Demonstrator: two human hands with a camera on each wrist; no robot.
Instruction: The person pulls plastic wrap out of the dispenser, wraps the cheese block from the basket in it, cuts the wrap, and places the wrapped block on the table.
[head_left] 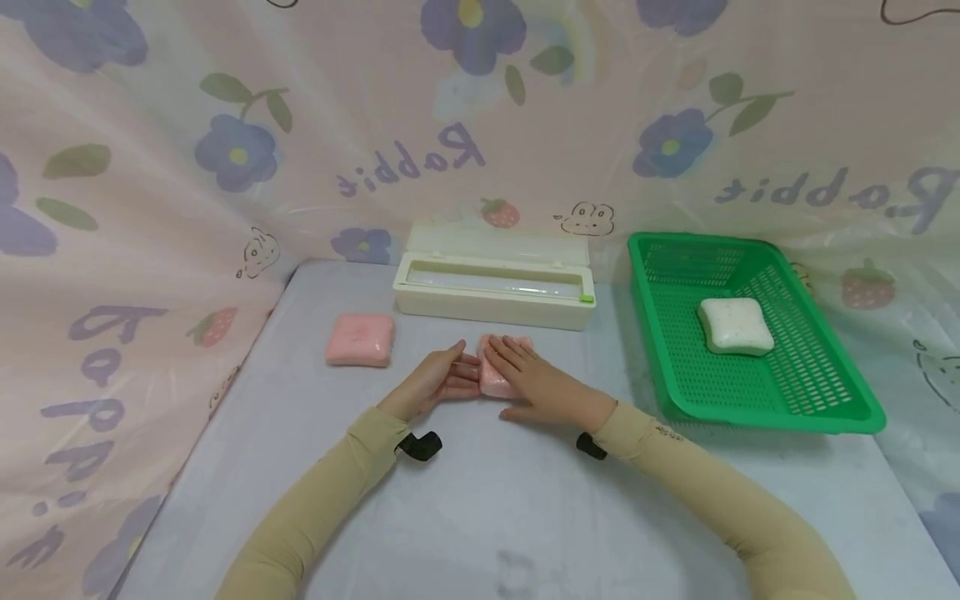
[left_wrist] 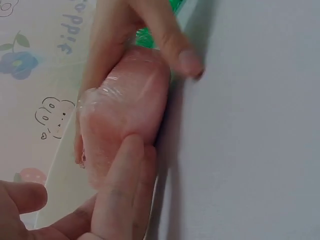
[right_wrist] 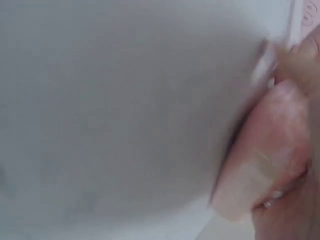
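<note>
A pink bar of soap (head_left: 493, 383) in clear film lies on the table in front of me. My right hand (head_left: 555, 390) rests over its top with fairly straight fingers, the thumb held apart on the near side. On the other side, my left hand (head_left: 435, 382) touches the soap's left edge with extended fingertips. In the left wrist view, wrinkled film shows on the wrapped soap (left_wrist: 132, 105), and the left fingers press its end. The right wrist view is blurred; the soap (right_wrist: 270, 150) appears there beside the right hand, which is partly cut off.
Another pink soap bar (head_left: 360, 340) lies to the left. Behind the hands stands a white cling film dispenser (head_left: 495, 309) with its lid up. At the right, a green basket (head_left: 765, 421) holds a white soap bar (head_left: 738, 325). A patterned curtain (head_left: 315, 133) surrounds the table.
</note>
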